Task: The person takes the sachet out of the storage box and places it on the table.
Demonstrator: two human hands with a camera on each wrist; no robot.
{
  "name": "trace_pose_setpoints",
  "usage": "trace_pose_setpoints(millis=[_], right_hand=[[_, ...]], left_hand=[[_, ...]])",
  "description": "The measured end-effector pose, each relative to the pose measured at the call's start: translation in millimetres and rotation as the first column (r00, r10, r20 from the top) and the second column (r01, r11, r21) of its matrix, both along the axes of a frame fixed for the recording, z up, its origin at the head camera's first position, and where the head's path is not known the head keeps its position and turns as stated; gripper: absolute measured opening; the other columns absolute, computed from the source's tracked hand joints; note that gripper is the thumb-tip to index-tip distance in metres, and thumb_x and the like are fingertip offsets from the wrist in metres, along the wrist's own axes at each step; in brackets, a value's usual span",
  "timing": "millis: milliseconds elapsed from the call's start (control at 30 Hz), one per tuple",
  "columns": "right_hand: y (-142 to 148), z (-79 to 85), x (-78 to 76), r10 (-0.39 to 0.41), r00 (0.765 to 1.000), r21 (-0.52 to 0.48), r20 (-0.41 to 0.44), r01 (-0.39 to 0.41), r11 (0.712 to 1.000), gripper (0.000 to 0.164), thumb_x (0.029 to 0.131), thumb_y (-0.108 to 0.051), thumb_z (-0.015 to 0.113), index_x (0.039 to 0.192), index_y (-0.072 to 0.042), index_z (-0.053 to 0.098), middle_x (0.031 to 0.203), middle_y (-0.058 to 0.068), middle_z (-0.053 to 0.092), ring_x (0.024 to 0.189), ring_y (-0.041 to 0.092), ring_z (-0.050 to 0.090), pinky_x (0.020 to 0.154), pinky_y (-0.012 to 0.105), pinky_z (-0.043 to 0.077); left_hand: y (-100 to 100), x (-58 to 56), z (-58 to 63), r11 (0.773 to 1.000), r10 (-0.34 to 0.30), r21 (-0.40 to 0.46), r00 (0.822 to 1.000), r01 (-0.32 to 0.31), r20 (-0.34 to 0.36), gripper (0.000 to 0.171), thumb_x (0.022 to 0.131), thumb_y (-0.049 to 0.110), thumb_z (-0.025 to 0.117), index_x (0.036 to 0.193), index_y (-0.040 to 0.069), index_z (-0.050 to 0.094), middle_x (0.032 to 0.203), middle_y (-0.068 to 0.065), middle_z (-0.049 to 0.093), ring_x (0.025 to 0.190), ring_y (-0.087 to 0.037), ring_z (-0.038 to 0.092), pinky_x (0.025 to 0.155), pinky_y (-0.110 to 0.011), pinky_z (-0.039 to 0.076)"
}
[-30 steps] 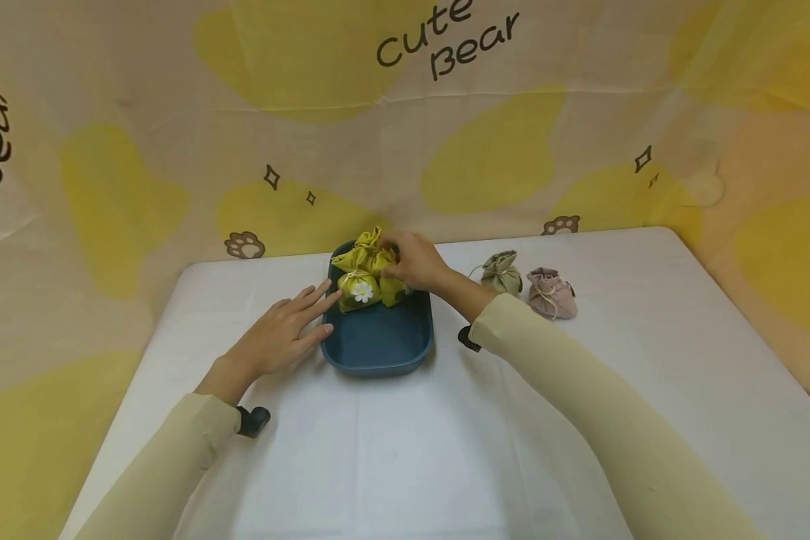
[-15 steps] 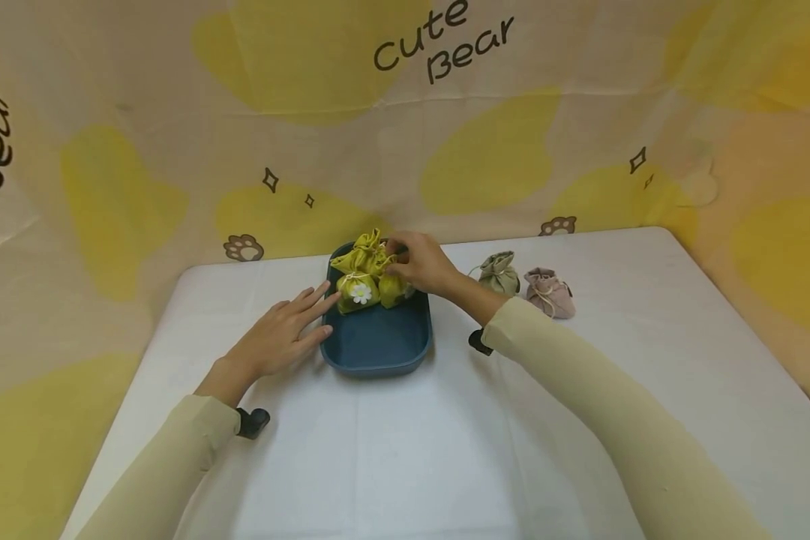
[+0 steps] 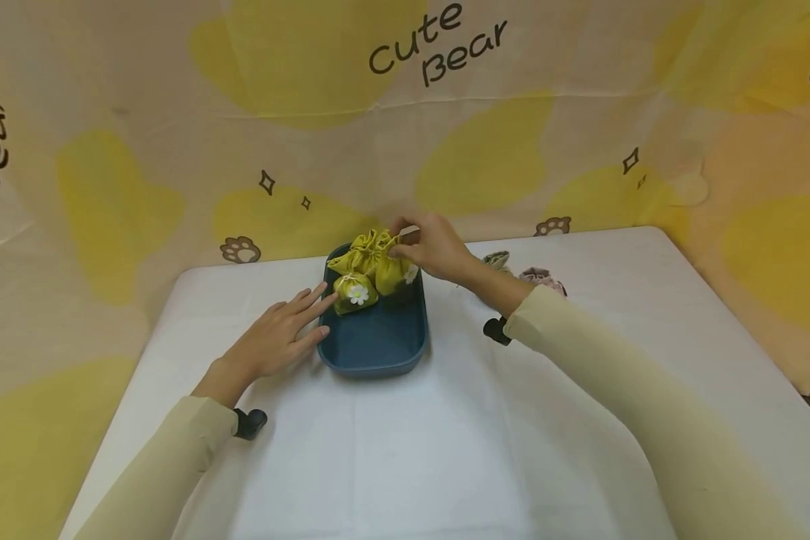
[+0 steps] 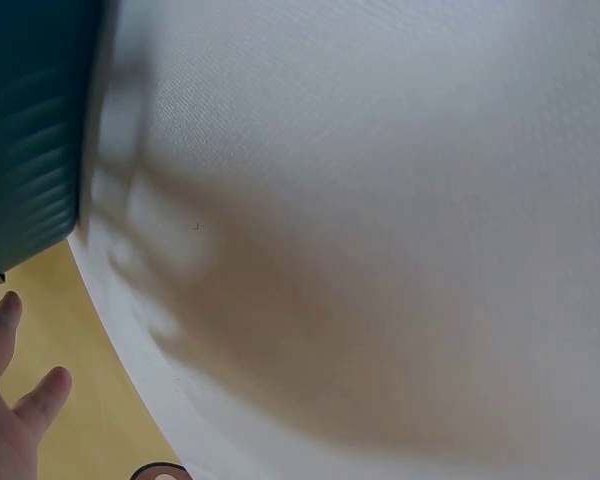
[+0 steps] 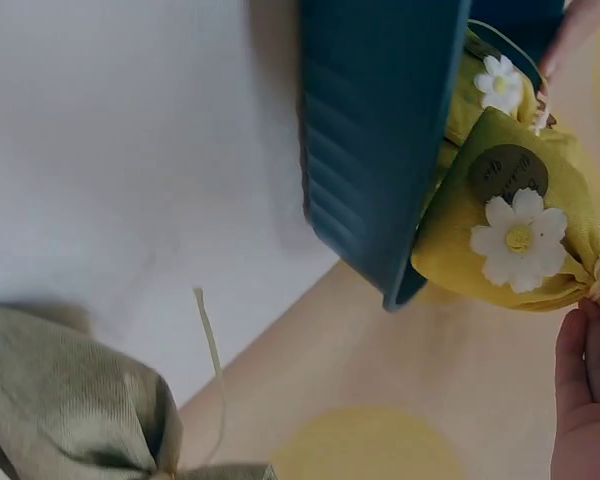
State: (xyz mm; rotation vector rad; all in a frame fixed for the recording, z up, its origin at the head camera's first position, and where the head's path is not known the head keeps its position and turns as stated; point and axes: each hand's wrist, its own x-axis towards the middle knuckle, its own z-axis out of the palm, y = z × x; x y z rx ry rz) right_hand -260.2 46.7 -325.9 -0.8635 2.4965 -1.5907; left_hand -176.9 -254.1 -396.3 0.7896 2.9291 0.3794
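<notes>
White-covered table (image 3: pixel 378 465) before a printed backdrop (image 3: pixel 486 150); yellow pouch (image 3: pixel 391 277) held at blue tray (image 3: pixel 378 341).
Right hand (image 3: pixel 435 244): thumb and fingers pinch the yellow pouch's gathered neck, at the tray's far right side; whether its base bears on the tray floor cannot be confirmed. Left hand (image 3: pixel 273 337): fingers extended and spread, at the tray's left rim. Second yellow pouch (image 3: pixel 346 304), flower-trimmed, sits in the tray at left. Green pouch (image 5: pixel 80 395) and pink pouch (image 3: pixel 542 278) on the table, right of the tray, partly hidden in the head view.
</notes>
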Motion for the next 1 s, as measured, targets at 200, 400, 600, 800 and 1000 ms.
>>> trace_pose_setpoints(millis=[200, 400, 600, 800, 1000], right_hand=[[10, 15.8, 1.7, -0.013, 1.000, -0.010, -0.019, 0.012, 1.000, 0.021, 0.087, 0.003, 0.074, 0.105, 0.001, 0.064, 0.112, 0.012, 0.065, 0.107, 0.029, 0.069, 0.086, 0.033, 0.057], [23, 22.8, 0.6, -0.034, 0.998, -0.007, -0.048, 0.034, 0.999, 0.019, 0.088, 0.005, 0.072, 0.105, 0.002, 0.065, 0.110, 0.013, 0.066, 0.105, 0.029, 0.070, 0.086, 0.032, 0.057], [36, 23.1, -2.7, -0.047, 0.997, -0.017, -0.065, 0.046, 0.999, 0.021, 0.088, 0.006, 0.071, 0.108, 0.002, 0.063, 0.112, 0.014, 0.065, 0.105, 0.031, 0.069, 0.085, 0.033, 0.057], [50, 20.0, -5.5, -0.096, 0.994, 0.017, -0.056, 0.097, 0.995, 0.040, 0.088, 0.002, 0.073, 0.126, -0.001, 0.059, 0.126, 0.016, 0.063, 0.110, 0.032, 0.067, 0.089, 0.035, 0.056], [65, 11.7, -7.4, -0.122, 0.991, 0.055, -0.063, 0.125, 0.991, 0.038, 0.087, 0.002, 0.074, 0.123, 0.004, 0.063, 0.122, 0.019, 0.066, 0.108, 0.034, 0.067, 0.091, 0.038, 0.055]], left_hand=[[-1, 0.8, -0.3, 1.000, -0.005, 0.004, 1.000, 0.005, -0.001, 0.061, 0.105, 0.048, 0.041, 0.160, 0.025, 0.025, 0.166, -0.002, 0.015, 0.149, -0.038, 0.021, 0.114, -0.062, 0.022], [-2, 1.6, -0.6, 1.000, -0.003, 0.003, 1.000, 0.003, 0.000, 0.061, 0.105, 0.049, 0.041, 0.160, 0.026, 0.025, 0.166, -0.001, 0.014, 0.149, -0.037, 0.021, 0.114, -0.062, 0.022], [-1, 1.2, -1.7, 1.000, -0.005, -0.004, 1.000, 0.004, -0.010, 0.061, 0.105, 0.050, 0.040, 0.160, 0.025, 0.025, 0.166, -0.001, 0.014, 0.149, -0.037, 0.021, 0.114, -0.062, 0.022], [0, 1.4, -2.3, 1.000, -0.002, 0.003, 1.000, 0.002, -0.012, 0.061, 0.105, 0.044, 0.045, 0.160, 0.025, 0.025, 0.166, -0.001, 0.015, 0.149, -0.038, 0.022, 0.114, -0.064, 0.022], [0, 1.3, -2.0, 1.000, -0.001, 0.006, 1.000, 0.001, -0.013, 0.061, 0.105, 0.046, 0.043, 0.159, 0.025, 0.026, 0.166, -0.001, 0.015, 0.149, -0.037, 0.022, 0.114, -0.062, 0.022]])
